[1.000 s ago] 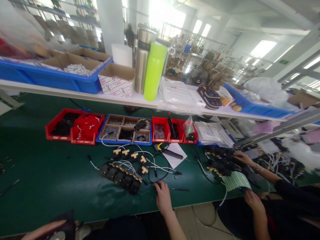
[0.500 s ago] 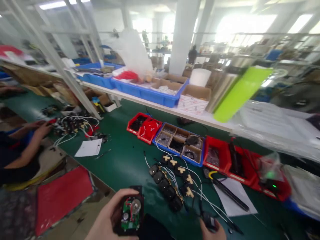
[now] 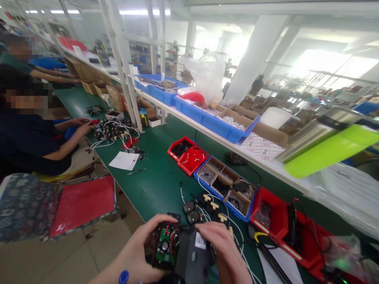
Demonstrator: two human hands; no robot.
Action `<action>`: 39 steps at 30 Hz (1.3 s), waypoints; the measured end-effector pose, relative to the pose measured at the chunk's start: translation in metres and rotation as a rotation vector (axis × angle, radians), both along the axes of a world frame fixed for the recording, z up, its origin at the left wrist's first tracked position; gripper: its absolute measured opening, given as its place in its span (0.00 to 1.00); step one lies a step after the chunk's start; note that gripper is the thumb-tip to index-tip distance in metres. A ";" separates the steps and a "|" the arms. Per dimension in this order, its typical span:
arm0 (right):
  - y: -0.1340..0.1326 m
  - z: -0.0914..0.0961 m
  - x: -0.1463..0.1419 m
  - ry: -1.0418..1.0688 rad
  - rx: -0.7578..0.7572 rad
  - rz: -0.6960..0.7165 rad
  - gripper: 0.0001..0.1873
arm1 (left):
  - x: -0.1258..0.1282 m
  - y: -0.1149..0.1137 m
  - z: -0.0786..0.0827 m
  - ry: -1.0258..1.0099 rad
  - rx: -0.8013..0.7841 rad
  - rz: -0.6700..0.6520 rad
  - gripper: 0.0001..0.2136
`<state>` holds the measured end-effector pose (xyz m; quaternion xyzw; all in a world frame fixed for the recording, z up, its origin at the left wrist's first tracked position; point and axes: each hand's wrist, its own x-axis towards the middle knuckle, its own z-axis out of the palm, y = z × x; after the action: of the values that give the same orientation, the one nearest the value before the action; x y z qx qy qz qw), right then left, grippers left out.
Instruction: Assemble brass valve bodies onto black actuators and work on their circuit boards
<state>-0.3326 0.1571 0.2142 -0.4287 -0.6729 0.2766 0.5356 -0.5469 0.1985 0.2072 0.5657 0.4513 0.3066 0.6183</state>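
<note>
My left hand is closed around an open black module whose green circuit board faces up. My right hand grips a black cover piece with a white label, held against the module's right side. Both hands hover at the near edge of the green workbench. Just beyond them lie several black units with brass fittings and white wires.
Red bins and a blue divided tray line the bench under a white shelf carrying blue crates, a steel flask and a green bottle. A seated person works on wired parts at left. A red cushion lies on a seat.
The view has swung left. My right hand lifted a black cover off the bench and brought it against the module in my left hand, which has risen higher.
</note>
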 end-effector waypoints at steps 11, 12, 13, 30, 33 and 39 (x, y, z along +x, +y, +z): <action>0.024 0.019 -0.033 -0.248 0.065 0.210 0.38 | -0.034 -0.002 -0.035 -0.049 0.099 0.002 0.38; 0.024 0.019 -0.034 -0.256 0.064 0.215 0.39 | -0.035 -0.001 -0.033 -0.051 0.093 0.000 0.38; 0.024 0.019 -0.034 -0.263 0.061 0.221 0.39 | -0.034 0.000 -0.029 -0.046 0.084 0.001 0.38; 0.028 0.017 -0.043 -0.290 0.040 0.214 0.37 | -0.040 0.007 -0.026 -0.049 0.199 0.028 0.35; 0.029 0.012 -0.045 -0.253 0.066 0.232 0.33 | -0.041 0.007 -0.029 -0.070 0.219 0.013 0.34; 0.025 0.007 -0.054 -0.191 0.088 0.159 0.28 | -0.042 0.007 -0.013 -0.044 0.240 0.027 0.31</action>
<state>-0.3870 0.1819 0.2215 -0.3743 -0.7642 0.2464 0.4639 -0.5890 0.2053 0.1943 0.6226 0.4053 0.3792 0.5517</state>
